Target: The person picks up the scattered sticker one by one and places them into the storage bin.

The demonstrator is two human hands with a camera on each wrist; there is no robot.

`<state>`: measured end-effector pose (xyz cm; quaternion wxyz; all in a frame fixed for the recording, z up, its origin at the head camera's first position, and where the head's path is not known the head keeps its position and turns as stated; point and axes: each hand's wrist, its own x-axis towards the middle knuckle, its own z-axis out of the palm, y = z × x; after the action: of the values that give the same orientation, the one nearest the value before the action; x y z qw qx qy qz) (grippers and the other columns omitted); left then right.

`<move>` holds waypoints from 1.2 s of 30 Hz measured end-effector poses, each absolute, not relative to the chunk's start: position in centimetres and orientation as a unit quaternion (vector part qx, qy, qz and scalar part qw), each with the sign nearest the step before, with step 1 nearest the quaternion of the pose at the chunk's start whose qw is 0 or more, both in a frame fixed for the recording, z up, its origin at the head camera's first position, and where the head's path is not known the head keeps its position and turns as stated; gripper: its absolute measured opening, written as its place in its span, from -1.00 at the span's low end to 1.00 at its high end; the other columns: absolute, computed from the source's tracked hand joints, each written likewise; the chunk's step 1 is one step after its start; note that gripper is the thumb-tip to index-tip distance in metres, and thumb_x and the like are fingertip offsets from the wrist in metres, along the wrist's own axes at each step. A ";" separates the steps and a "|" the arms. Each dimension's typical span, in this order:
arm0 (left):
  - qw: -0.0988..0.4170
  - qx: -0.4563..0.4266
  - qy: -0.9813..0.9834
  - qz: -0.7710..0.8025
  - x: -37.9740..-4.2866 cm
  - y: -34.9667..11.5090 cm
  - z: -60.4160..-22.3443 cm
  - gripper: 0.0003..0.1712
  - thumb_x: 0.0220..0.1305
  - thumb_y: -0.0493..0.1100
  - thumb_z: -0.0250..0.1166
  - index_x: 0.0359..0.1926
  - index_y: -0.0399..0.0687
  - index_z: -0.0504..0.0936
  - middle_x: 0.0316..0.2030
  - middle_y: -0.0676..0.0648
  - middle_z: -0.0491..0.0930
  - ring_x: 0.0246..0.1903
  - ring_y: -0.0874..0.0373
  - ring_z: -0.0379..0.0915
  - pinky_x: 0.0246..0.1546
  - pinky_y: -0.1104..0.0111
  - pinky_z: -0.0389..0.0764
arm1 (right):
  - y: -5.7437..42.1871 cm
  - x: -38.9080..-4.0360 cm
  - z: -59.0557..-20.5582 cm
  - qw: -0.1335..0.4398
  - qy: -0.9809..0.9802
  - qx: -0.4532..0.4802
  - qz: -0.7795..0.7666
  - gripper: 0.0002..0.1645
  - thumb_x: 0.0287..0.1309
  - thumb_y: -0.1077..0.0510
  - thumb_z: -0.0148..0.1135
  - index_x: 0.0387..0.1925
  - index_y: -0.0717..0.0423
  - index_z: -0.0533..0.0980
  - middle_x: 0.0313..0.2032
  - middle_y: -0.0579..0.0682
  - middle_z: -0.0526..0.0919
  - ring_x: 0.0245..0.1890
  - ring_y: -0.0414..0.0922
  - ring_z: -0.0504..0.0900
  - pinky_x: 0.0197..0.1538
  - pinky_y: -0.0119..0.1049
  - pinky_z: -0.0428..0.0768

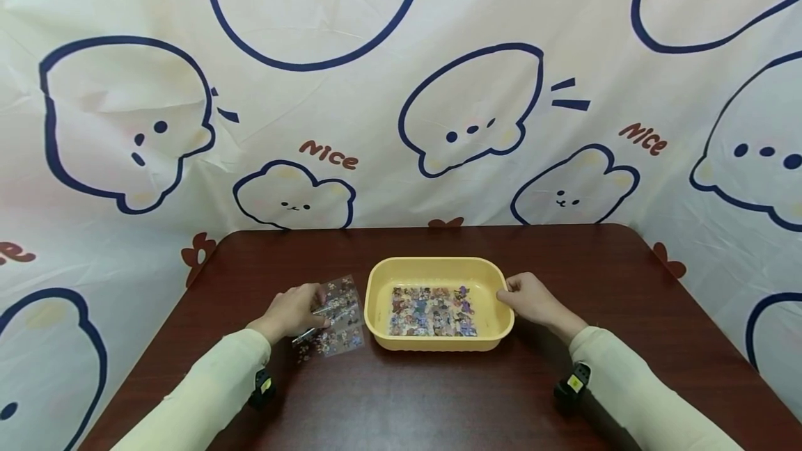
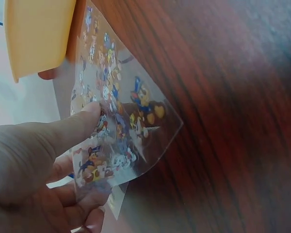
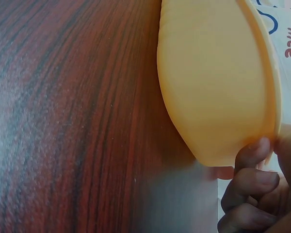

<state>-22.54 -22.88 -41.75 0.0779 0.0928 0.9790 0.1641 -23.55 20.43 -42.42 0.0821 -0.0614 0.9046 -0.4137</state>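
In the head view a yellow plastic basin (image 1: 438, 344) stands on the table, with a sheet of small cartoon stickers (image 1: 432, 312) lying inside. My right hand (image 1: 532, 300) pinches the basin's right rim between thumb and fingers, which the right wrist view shows too. To the left of the basin, my left hand (image 1: 294, 312) holds clear sticker sheets (image 1: 344, 319) printed with little cartoon figures. Up close in the left wrist view, the thumb presses on the transparent sheet (image 2: 111, 97) while the fingers lie behind it. How many sheets are held I cannot tell.
A dark reddish-brown wooden table (image 1: 413, 402) lies under everything. Behind it and at both sides hangs a white cloth (image 1: 376, 110) with blue-outlined cartoon drawings. Each sleeve carries a small black wrist device (image 1: 571, 385).
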 end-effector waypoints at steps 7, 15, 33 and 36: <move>0.085 0.095 0.975 0.182 -22.7 -22.9 -41.3 -0.57 0.19 -0.14 0.49 0.01 -0.29 0.64 -0.12 -0.18 0.71 -0.13 -0.02 0.64 -0.10 0.04 0.63 | 20.5 -23.6 -42.4 0.084 0.904 -0.068 -0.414 -0.63 0.29 0.25 0.12 -0.65 0.10 0.34 -0.72 -0.11 0.41 -0.68 -0.20 0.45 -0.58 -0.38 0.38; 0.094 0.094 0.971 0.199 -22.7 -22.8 -41.4 -0.54 0.13 -0.13 0.53 -0.04 -0.20 0.54 -0.30 -0.06 0.57 -0.34 0.11 0.44 -0.32 0.22 0.50 | 20.6 -23.7 -42.2 0.085 0.906 -0.060 -0.411 -0.62 0.29 0.24 0.12 -0.66 0.09 0.33 -0.72 -0.11 0.40 -0.67 -0.21 0.45 -0.57 -0.39 0.37; 0.065 0.103 0.973 0.195 -22.4 -22.8 -41.3 -0.85 0.21 -0.36 0.28 -0.19 -0.14 0.59 -0.42 -0.01 0.57 -0.49 0.16 0.41 -0.44 0.28 0.41 | 20.5 -23.6 -42.4 0.083 0.904 -0.067 -0.415 -0.61 0.28 0.24 0.12 -0.67 0.09 0.32 -0.73 -0.12 0.38 -0.69 -0.21 0.43 -0.58 -0.39 0.36; 0.062 0.107 0.972 0.198 -22.3 -22.8 -41.1 -0.91 0.22 -0.37 0.24 -0.28 -0.13 0.58 -0.45 -0.01 0.57 -0.51 0.16 0.40 -0.45 0.28 0.41 | 20.5 -23.7 -42.5 0.082 0.904 -0.067 -0.413 -0.62 0.28 0.24 0.12 -0.67 0.09 0.32 -0.73 -0.12 0.38 -0.69 -0.22 0.43 -0.58 -0.39 0.36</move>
<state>-22.30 -22.84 -41.13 0.0620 0.1068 0.9724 0.1980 -23.66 20.53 -42.48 0.0823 -0.0668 0.9045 -0.4131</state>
